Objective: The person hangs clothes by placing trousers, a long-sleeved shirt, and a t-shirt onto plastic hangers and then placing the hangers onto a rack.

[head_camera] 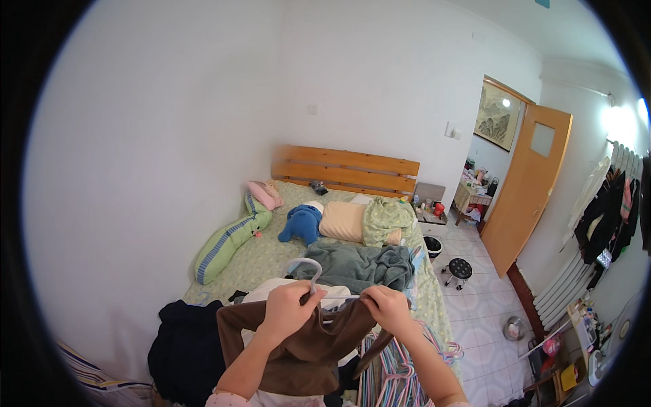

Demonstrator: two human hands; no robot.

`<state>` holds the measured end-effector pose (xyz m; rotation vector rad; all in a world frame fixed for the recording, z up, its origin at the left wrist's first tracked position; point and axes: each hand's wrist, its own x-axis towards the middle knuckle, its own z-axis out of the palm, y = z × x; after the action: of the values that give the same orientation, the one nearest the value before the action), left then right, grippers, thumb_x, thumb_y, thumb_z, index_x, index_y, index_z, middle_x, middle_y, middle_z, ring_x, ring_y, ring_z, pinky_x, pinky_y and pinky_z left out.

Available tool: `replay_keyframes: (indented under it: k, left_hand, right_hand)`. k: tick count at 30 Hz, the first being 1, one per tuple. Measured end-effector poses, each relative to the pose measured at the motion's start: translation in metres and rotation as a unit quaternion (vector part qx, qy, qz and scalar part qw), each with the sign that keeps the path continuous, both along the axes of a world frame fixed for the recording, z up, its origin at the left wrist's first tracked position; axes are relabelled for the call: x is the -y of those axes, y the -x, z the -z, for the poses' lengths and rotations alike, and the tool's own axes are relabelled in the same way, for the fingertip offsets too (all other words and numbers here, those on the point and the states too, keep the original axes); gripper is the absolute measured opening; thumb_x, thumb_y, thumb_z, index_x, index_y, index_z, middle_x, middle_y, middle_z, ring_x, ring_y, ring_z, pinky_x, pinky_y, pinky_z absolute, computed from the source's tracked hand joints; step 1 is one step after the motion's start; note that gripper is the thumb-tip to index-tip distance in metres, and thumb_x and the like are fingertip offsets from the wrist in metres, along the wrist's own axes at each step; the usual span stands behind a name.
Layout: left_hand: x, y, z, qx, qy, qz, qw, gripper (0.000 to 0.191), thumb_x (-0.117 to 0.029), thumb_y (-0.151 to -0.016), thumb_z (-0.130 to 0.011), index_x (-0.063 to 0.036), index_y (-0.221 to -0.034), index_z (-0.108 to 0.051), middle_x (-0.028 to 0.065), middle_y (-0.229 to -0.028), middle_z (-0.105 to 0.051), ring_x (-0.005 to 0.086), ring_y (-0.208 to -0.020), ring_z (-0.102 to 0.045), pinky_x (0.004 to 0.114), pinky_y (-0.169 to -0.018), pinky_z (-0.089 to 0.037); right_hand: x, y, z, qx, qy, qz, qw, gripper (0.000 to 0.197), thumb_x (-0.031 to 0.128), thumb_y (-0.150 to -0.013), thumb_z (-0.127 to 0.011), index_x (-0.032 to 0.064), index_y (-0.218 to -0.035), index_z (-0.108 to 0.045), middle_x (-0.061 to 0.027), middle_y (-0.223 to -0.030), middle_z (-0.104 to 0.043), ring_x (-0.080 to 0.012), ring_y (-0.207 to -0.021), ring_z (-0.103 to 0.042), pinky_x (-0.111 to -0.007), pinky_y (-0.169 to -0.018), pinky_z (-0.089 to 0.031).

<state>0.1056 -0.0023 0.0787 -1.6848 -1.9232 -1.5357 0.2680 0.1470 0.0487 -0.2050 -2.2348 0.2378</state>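
Observation:
My left hand (287, 308) grips a white clothes hanger (311, 263) just under its hook, which curls up above my fingers. A brown garment (315, 356) hangs from the hanger, one sleeve draped to the left. With my right hand (389, 310) I pinch the brown fabric at the hanger's right end. Below my right forearm lies a heap of pink, blue and white hangers (399, 374). Dark clothing (185, 351) is piled at the left, and white cloth (279, 289) shows behind the brown garment.
The bed (229, 277) bears a grey-green blanket (351, 264), a blue plush toy (300, 224), a long green plush (226, 249) and a peach pillow (342, 220). On the right are a black stool (460, 268), a bin (432, 246), an open door (529, 188) and clothes hanging at a radiator (552, 302).

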Motion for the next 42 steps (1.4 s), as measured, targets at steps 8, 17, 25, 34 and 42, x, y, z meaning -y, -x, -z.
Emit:
replay_keyframes:
  k: [8, 17, 25, 34, 42]
  left_hand:
    - [0.008, 0.001, -0.007, -0.002, 0.167, 0.172, 0.971, 0.035, -0.013, -0.073, -0.065, -0.0058, -0.106, -0.054, 0.0109, -0.092, -0.059, 0.0245, -0.077, -0.058, 0.03, -0.071, -0.044]
    - [0.033, 0.023, -0.009, 0.038, 0.148, 0.141, 0.978, 0.031, -0.001, -0.069, -0.065, -0.0058, -0.099, -0.057, 0.0081, -0.087, -0.059, 0.0179, -0.074, -0.056, 0.028, -0.071, -0.045]
    - [0.048, 0.046, -0.001, 0.021, 0.112, 0.03, 0.993, 0.015, 0.0, -0.074, -0.058, -0.0013, -0.089, -0.061, 0.0108, -0.084, -0.061, 0.0246, -0.075, -0.057, 0.03, -0.07, -0.045]
    - [0.057, 0.025, -0.006, -0.14, 0.004, 0.017, 0.99, 0.016, -0.01, -0.075, -0.061, -0.0037, -0.089, -0.058, 0.0124, -0.081, -0.06, 0.0298, -0.074, -0.057, 0.035, -0.066, -0.045]
    - [0.053, 0.017, -0.011, -0.214, -0.039, -0.048, 0.975, 0.012, -0.012, -0.072, -0.063, -0.0067, -0.082, -0.058, 0.0085, -0.078, -0.06, 0.0277, -0.068, -0.058, 0.034, -0.056, -0.045]
  right_hand:
    - [0.011, -0.011, -0.002, 0.05, 0.05, 0.011, 0.997, 0.011, 0.012, -0.069, -0.065, 0.0058, -0.076, -0.058, -0.0086, -0.071, -0.059, -0.0262, -0.066, -0.059, -0.033, -0.057, -0.046]
    - [0.0, -0.045, 0.006, 0.038, 0.202, 0.068, 0.976, 0.017, 0.02, -0.072, -0.066, 0.0058, -0.08, -0.063, -0.0111, -0.073, -0.061, -0.0292, -0.067, -0.059, -0.033, -0.06, -0.047]
    - [0.001, -0.078, 0.005, -0.019, 0.287, 0.095, 0.953, 0.013, 0.011, -0.071, -0.066, 0.0023, -0.08, -0.063, -0.0102, -0.07, -0.063, -0.0186, -0.064, -0.061, -0.027, -0.062, -0.046]
    - [0.013, -0.096, -0.001, -0.048, 0.319, 0.104, 0.941, 0.012, 0.009, -0.07, -0.067, 0.0007, -0.078, -0.064, -0.0084, -0.067, -0.062, -0.0138, -0.063, -0.059, -0.025, -0.06, -0.045]
    - [0.019, -0.096, -0.027, -0.062, 0.276, 0.088, 0.955, 0.012, 0.009, -0.071, -0.067, 0.0004, -0.079, -0.062, -0.0088, -0.068, -0.062, -0.014, -0.063, -0.059, -0.025, -0.061, -0.046]
